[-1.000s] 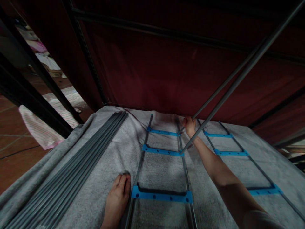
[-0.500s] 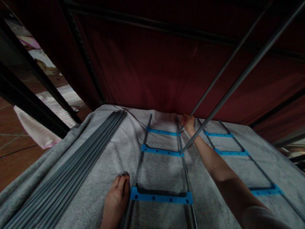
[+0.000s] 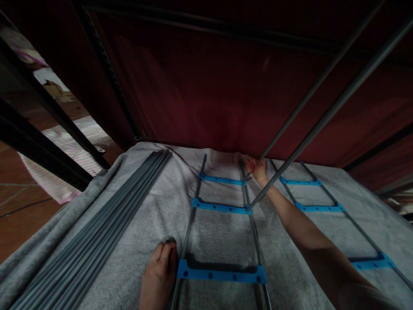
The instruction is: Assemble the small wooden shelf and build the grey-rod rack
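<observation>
A ladder-like frame of grey rods and blue plastic connectors lies on a grey towel. My left hand presses flat on the towel beside the nearest blue connector, touching the frame's left rod. My right hand reaches far forward and grips the lower end of a slanted grey rod at the farthest connector. A second slanted rod stands in the middle connector, crossing above my right forearm.
A bundle of several loose grey rods lies along the towel's left side. A second rod-and-connector frame lies to the right. Dark red fabric hangs behind, and black metal bars stand at left.
My right hand has shifted slightly farther forward with the slanted rod, which now stands a bit steeper. My left hand stays pressed on the towel.
</observation>
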Motion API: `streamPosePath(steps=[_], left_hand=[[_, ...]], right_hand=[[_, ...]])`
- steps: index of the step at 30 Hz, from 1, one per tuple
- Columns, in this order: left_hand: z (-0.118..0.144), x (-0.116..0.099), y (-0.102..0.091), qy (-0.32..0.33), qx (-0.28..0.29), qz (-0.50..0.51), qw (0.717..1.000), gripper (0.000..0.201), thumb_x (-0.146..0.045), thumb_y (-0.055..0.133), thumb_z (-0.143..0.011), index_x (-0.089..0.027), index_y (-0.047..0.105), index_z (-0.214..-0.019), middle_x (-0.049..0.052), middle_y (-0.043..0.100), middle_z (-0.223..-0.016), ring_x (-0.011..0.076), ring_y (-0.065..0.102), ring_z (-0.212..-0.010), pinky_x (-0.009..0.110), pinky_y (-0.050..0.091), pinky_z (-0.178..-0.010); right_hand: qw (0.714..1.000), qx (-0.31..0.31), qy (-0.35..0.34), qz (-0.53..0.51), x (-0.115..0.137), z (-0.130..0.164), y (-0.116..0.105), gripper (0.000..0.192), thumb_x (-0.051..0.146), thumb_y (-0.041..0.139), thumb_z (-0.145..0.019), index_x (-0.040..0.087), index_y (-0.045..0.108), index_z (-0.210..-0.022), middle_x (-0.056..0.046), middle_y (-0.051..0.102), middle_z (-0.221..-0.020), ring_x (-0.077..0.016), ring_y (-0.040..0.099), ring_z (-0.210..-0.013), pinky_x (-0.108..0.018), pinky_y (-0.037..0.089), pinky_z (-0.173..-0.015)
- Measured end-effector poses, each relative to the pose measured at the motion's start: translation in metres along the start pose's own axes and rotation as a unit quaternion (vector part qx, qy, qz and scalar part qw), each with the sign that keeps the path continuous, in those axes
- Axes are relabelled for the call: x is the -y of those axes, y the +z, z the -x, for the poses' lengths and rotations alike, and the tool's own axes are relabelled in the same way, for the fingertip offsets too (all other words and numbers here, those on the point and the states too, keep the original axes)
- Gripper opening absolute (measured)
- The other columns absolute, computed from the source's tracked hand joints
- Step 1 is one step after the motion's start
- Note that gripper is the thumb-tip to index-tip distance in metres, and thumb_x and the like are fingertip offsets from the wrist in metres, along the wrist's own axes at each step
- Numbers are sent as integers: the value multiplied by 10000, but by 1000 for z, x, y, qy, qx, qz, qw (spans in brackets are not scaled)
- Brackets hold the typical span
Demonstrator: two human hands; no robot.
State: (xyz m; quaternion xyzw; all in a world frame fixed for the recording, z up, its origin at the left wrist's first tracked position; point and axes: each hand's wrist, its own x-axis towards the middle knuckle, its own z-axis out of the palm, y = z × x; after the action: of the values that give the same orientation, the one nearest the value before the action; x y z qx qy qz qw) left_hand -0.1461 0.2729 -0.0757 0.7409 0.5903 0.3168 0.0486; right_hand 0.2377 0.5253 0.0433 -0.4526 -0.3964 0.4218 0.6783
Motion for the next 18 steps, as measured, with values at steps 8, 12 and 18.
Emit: streamPosePath(steps=[8,12,18], left_hand=[[-2,-1,0,0,1,6,1000,215,-327,389,-1004,-259,588,-1047,43,653,-921,199,677,-799,310,552,-721],[-4,-4,-2,-13,10,5,1000,250,-331,373,-1004,-245,607,-1014,47,652,-905,199,677,-821,306,552,-739],[-5,-11,-7,-54,28,19,998,255,-329,376,-997,-239,613,-967,39,647,-908,194,670,-838,310,548,-770]], right_hand=[[1000,-3,3,9,-2,2,0,517,356,676,-843,251,232,-599,93,211,-457,-55,167,-422,-226,120,-402],[1000,-19,0,16,1,5,3,526,377,676,-847,248,233,-595,93,212,-453,-61,179,-420,-227,128,-402],[998,-44,7,36,14,14,10,484,350,661,-847,250,278,-568,89,255,-439,-84,192,-415,-237,154,-393]])
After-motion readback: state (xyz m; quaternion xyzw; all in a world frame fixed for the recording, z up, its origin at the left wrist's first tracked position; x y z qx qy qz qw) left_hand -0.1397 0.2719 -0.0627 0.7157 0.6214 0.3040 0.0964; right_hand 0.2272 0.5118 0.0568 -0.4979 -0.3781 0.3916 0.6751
